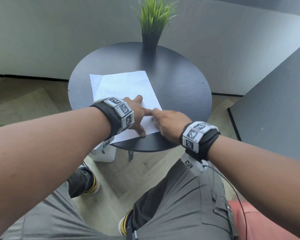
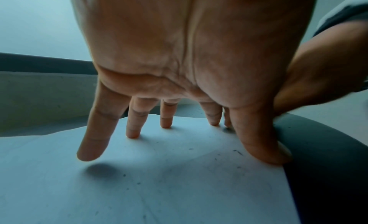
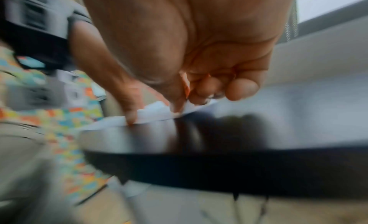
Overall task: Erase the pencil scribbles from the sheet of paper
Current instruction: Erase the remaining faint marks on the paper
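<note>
The sheet of paper (image 1: pixel 123 90) lies flat on the round black table (image 1: pixel 180 80), its near corner reaching the table's front rim, and it already carries a fold line near its far left corner. Faint grey traces and dark crumbs (image 2: pixel 238 152) dot the sheet in the left wrist view (whether they are pencil marks or eraser rubbings is hard to tell). The left hand (image 1: pixel 137 115) is spread, its straight fingertips (image 2: pixel 133 133) and thumb planted on the sheet as a brace. The right hand (image 1: pixel 170 125) sits just beside it at the near right edge, its grip closed with fingers curled in toward the thumb; the right wrist view is heavily blurred, so I cannot tell whether it pinches an eraser, the paper's edge, or nothing. That blur suggests quick rubbing, and there the danger starts: the work sits at the sheet's margin, where a stroke running off the edge could catch it, buckle it upward and crease or tear it. In the left wrist view the little finger hovers above its own shadow rather than pressing, so the hold may be uneven and the sheet could pivot or slide toward the rim. Loose crumbs dragged under the rubbing could smear grey across clean paper. Farther out, a potted grass plant (image 1: pixel 151 25) stands at the table's back edge, well apart from both hands.
</note>
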A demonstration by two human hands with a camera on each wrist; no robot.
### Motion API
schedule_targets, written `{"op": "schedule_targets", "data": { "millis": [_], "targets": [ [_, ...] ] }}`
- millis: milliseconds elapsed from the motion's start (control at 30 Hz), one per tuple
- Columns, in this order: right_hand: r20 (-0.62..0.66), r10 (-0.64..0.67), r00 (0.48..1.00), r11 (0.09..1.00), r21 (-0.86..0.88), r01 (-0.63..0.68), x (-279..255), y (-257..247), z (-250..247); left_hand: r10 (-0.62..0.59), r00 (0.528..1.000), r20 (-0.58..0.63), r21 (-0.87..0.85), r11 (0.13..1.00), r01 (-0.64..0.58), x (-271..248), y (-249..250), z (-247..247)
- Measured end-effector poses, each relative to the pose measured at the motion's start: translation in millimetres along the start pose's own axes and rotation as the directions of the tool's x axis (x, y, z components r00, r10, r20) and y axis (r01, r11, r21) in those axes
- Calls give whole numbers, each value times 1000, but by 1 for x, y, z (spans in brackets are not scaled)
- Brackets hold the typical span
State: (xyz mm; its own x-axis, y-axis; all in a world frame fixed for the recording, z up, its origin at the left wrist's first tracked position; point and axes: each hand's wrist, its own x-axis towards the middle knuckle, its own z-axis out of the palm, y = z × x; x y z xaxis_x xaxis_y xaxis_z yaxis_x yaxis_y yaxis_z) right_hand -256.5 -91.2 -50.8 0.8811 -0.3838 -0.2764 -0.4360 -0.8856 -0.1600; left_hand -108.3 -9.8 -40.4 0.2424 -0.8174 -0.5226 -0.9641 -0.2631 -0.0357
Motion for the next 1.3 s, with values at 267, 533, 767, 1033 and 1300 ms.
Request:
{"op": "schedule_targets", "data": {
  "millis": [267,533,767,1033,1300],
  "targets": [
    [36,113,993,992,47,-114,6,22,-7,8,1000,-9,-2,1000,-8,2,-1,3],
    [91,280,956,911,289,-294,22,36,-9,-1,999,-33,-42,999,-1,-2,-8,6],
    [50,28,998,999,44,-30,2,-3,-1,-8,999,-36,-31,1000,7,0,-8,7],
    [-11,62,998,998,14,-62,5,20,-5,-6,1000,9,31,1000,6,-4,-3,-3],
    [-12,9,1000,1000,17,-9,-3,18,3,-12,994,107,108,994,0,-6,10,-19]
  ]
}}
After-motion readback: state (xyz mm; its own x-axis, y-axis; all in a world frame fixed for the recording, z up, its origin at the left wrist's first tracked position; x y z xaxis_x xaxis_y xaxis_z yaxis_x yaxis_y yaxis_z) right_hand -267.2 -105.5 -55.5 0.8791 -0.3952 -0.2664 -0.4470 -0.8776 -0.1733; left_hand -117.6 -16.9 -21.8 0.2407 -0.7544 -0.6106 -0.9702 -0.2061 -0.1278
